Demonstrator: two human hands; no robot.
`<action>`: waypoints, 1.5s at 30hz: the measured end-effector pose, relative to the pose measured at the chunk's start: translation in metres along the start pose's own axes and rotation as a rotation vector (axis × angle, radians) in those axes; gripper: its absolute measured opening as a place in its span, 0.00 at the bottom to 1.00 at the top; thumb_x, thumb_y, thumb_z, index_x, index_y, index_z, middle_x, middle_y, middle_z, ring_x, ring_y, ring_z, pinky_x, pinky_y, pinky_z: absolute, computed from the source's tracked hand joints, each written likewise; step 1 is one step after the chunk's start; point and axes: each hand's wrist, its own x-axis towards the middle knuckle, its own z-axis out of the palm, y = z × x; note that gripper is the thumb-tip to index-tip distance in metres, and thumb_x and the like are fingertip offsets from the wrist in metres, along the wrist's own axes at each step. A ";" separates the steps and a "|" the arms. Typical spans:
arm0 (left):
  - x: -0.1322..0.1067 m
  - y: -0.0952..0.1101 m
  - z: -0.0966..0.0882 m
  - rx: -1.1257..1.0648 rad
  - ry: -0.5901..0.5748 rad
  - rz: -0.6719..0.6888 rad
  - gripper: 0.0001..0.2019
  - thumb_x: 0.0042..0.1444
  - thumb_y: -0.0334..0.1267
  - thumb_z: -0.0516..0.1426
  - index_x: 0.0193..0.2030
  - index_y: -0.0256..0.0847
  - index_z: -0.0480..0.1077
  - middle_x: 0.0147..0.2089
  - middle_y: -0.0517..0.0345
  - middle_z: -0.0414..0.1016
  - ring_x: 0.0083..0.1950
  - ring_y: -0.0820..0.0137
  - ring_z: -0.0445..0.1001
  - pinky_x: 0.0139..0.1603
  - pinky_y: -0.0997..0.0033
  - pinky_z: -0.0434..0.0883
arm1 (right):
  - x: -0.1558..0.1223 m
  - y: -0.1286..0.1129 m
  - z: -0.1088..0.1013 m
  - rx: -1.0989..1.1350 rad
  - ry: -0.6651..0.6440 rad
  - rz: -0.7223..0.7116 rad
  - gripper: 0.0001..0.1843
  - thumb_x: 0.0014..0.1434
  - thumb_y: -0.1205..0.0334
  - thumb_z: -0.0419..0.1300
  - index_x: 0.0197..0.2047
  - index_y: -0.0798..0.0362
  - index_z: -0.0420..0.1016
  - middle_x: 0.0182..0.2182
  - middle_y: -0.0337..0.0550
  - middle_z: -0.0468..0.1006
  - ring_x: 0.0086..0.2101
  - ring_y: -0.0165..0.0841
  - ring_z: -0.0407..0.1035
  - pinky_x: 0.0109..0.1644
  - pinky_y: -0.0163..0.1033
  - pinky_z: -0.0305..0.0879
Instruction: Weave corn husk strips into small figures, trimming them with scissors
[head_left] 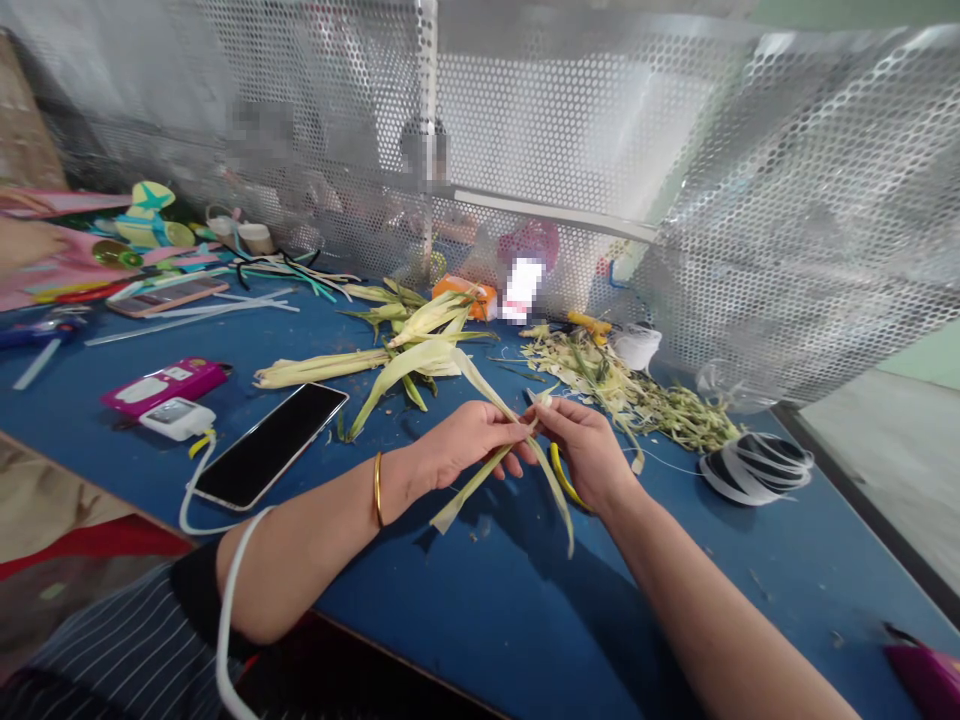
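Observation:
Long pale-green corn husk strips (pixel 555 487) cross between my two hands above the blue table. My left hand (pixel 476 440) pinches the strips between thumb and fingers, and a gold bangle (pixel 379 490) circles that wrist. Thumb and fingertips of my right hand (pixel 589 447) close on the husk at the crossing. Yellow-handled scissors (pixel 568 480) show beside and below the right hand; whether that hand also holds them I cannot tell. Just beyond lies a heap of corn husks (pixel 427 330), with a bundle of husks (pixel 322 368) to its left.
Husk scraps (pixel 630 385) are piled at the back right, near a coil of white strip (pixel 754 468). A black-screened phone (pixel 274 440), a white device on a cable (pixel 178 418) and a purple box (pixel 166 383) lie left. A perforated screen (pixel 562 130) borders the table (pixel 495 610).

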 end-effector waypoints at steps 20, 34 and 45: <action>-0.002 0.001 0.004 0.092 0.046 -0.025 0.11 0.57 0.41 0.58 0.29 0.35 0.70 0.24 0.55 0.76 0.21 0.73 0.71 0.21 0.75 0.65 | 0.001 -0.002 -0.005 -0.375 0.147 -0.282 0.10 0.52 0.54 0.66 0.25 0.50 0.75 0.34 0.42 0.80 0.47 0.42 0.71 0.55 0.46 0.61; -0.001 0.002 0.004 0.137 0.051 -0.059 0.09 0.56 0.37 0.57 0.34 0.33 0.76 0.23 0.56 0.75 0.20 0.75 0.70 0.20 0.77 0.65 | 0.009 -0.011 -0.016 0.122 0.231 -0.072 0.13 0.43 0.53 0.71 0.24 0.53 0.77 0.24 0.39 0.76 0.24 0.28 0.63 0.32 0.38 0.63; 0.000 0.000 0.002 0.168 0.034 -0.077 0.09 0.56 0.38 0.57 0.34 0.35 0.77 0.27 0.53 0.78 0.23 0.73 0.73 0.22 0.76 0.66 | 0.009 -0.015 -0.023 0.026 0.334 -0.266 0.08 0.46 0.57 0.69 0.28 0.51 0.77 0.25 0.36 0.74 0.26 0.28 0.65 0.34 0.37 0.62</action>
